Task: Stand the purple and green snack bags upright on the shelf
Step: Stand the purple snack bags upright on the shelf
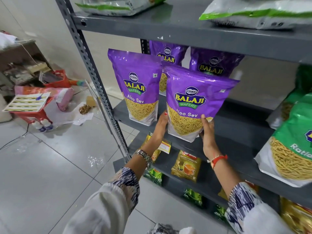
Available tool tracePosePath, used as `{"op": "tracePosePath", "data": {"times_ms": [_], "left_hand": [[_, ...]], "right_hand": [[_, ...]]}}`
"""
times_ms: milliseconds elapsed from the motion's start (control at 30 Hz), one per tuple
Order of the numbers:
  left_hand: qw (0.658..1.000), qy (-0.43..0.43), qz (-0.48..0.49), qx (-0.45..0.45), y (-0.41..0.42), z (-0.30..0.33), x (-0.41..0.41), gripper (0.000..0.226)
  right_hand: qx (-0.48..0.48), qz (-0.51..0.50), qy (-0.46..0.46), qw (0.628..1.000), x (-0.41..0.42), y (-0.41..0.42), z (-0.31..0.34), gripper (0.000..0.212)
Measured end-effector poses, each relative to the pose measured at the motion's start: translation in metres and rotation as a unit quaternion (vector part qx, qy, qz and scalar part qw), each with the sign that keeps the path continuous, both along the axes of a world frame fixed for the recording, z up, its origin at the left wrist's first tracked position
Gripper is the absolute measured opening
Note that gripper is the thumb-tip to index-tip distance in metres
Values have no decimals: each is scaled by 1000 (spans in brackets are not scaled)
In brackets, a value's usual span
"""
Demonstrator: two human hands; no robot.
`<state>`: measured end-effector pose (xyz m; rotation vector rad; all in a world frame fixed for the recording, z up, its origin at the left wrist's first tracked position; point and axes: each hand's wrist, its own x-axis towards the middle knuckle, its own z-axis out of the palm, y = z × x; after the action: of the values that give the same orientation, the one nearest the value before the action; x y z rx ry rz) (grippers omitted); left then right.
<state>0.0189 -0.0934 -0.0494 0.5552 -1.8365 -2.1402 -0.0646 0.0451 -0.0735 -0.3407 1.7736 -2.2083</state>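
A purple bag [194,100] of Aloo Sev stands at the front edge of the middle shelf [236,125], held between both hands. Its long axis runs bottom to top, with the sealed top edge up and leaning slightly to the right, and its printed face turned out toward the camera. The bottom corner nearest the front reaches just past the shelf lip.

The left hand [161,125] presses against the bag's lower left side, palm toward the bag, thumb lying up along the edge and the fingers hidden behind it. The right hand [208,132] clasps the lower right side, its fingers [203,119] pointing upward over the front of the bag. Both hands grip the bag. Both forearms rise from the bottom of the view in patterned sleeves; the left wrist carries a metal watch [143,157] and the right a red thread band [218,159].

A second purple bag [138,85] stands upright just to the left, at the shelf's left end beside the grey upright post [94,78]. Two more purple bags [214,65] stand behind, partly covered by the front ones. At the right end of the same shelf, green bags [293,137] lean tilted, tops pointing up and back.

White and green bags [253,12] lie flat on the shelf above. Small yellow tea packets [186,166] sit on the shelf below.
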Motion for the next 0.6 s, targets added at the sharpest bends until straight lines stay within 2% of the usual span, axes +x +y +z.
{"op": "tracePosePath", "data": {"times_ms": [167,200,300,400,467,500,567,600], "left_hand": [[1000,6,0,-8,-2,-2,0,29],[1000,3,3,-3,-2,-2,0,31],[1000,-2,12,6,-2,4,4,32],[1000,-11,1,-10,0,5,6,39],[998,-28,7,-50,-2,0,10,50],[996,-31,33,-76,-6,-3,13,50],[987,-2,117,-113,-15,-7,23,37],[976,16,171,-131,-22,-8,29,30]], "right_hand": [[3,0,-3,1000,0,1,-1,57],[4,4,-2,1000,2,2,0,60],[9,4,-2,1000,5,1,4,89],[9,-9,6,1000,8,6,2,94],[-4,-38,11,999,11,7,0,85],[-27,-67,37,997,13,4,-1,69],[-41,-163,94,981,26,-4,-2,24],[-31,-213,123,969,39,-10,-4,23]]}}
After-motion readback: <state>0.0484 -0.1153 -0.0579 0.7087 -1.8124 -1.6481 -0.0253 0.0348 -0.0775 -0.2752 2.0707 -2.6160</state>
